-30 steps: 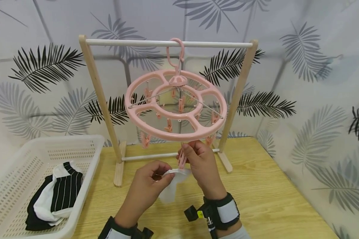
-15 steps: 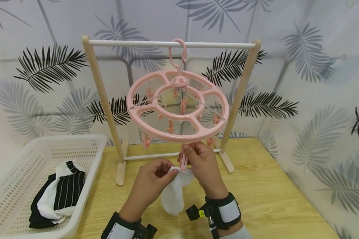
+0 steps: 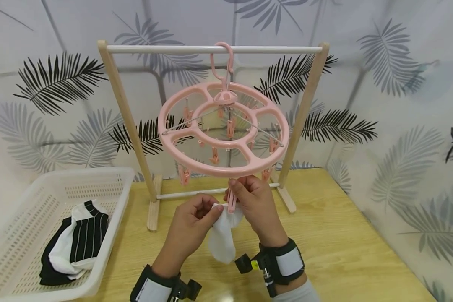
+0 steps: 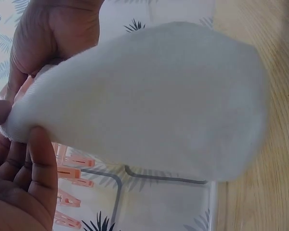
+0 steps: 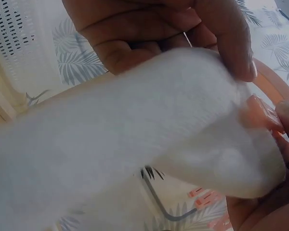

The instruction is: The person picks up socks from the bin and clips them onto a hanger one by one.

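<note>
A white sock point(image 3: 222, 241) hangs toe down in the head view, its cuff pinched between thumb and fingers of my left hand point(image 3: 188, 228). With my right hand point(image 3: 259, 212) I pinch a pink clothespin point(image 3: 232, 202) just below the front rim of the round pink drying hanger point(image 3: 226, 171). The clothespin's lower end overlaps the sock's cuff; whether it grips the fabric I cannot tell. The sock point(image 4: 159, 101) fills much of the left wrist view and hides part of the fingers. In the right wrist view the clothespin point(image 5: 262, 114) lies at the cuff's edge.
The hanger hooks over the white bar point(image 3: 166, 49) of a wooden-legged rack. Several other pink clothespins point(image 3: 184, 174) dangle beneath it. On the left, a white perforated basket point(image 3: 126, 188) contains black, white and striped cloth items point(image 3: 88, 237). Everything stands on a wood-grain table point(image 3: 336, 247).
The sock's foot has swung down and now hangs at greater length below the cuff. My left hand has shifted slightly right and up; my right hand keeps its pinch on the clothespin.
</note>
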The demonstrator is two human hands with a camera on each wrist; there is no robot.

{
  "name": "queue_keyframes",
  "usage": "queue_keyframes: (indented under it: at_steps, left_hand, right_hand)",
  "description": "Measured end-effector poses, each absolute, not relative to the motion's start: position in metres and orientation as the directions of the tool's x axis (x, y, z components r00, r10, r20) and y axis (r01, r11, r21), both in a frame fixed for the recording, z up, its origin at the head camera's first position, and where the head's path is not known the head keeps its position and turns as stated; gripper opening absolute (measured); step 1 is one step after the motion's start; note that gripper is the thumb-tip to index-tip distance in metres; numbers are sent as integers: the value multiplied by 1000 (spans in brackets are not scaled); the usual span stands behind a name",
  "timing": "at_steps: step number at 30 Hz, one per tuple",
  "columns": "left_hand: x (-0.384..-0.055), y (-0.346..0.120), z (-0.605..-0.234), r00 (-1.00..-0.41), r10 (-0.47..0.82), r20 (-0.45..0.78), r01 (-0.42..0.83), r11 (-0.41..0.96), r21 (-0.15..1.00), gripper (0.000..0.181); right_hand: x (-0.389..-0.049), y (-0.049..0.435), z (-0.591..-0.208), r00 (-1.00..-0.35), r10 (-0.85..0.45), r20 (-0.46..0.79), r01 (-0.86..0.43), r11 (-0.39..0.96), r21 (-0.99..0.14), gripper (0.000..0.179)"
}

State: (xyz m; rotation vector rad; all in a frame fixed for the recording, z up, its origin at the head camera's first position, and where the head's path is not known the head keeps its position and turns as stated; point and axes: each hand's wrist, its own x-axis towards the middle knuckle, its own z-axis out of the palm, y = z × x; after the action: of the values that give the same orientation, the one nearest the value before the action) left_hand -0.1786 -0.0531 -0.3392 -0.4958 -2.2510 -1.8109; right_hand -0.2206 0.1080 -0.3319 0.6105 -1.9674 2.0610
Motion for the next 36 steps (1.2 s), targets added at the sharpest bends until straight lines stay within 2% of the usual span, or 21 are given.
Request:
queue_keyframes:
  at_steps: [3,7,10,19,24,27,30,36]
  left_hand:
    - [-172,-53,-331,-927,129,352,372,198,907,10]
    - [-179,-56,-345,-937,119,329,349,230,909,12]
    - [-186,-57,-354,-933,116,340,358,238,903,15]
    - [-189,-59,-349,-934,91,346,358,266,895,27]
    - [-189,-63,-347,-909,31,417,401,346,848,22]
    - [-190,-67,-346,-864,-3,504,461,397,794,16]
    - [-193,-73,-343,-786,-25,618,546,443,711,11]
    - [-210,-86,-318,-524,-24,852,686,582,438,8]
  right_hand:
    - [-220,107,-330,-895,-129,427,-421,-72,-904,27]
    - [-218,106,-331,-903,-144,404,-402,-47,-915,22]
    - [-219,107,-330,-897,-142,419,-418,-42,-908,23]
    - [-224,110,-326,-892,-122,434,-436,-18,-900,24]
    - [-227,113,-328,-898,-105,428,-428,-27,-904,23]
    - [-229,117,-330,-894,-105,436,-434,-45,-900,23]
    - [-231,120,-331,-891,-101,443,-439,-56,-897,23]
    - [-231,121,-330,-892,-80,444,-440,-67,-896,25]
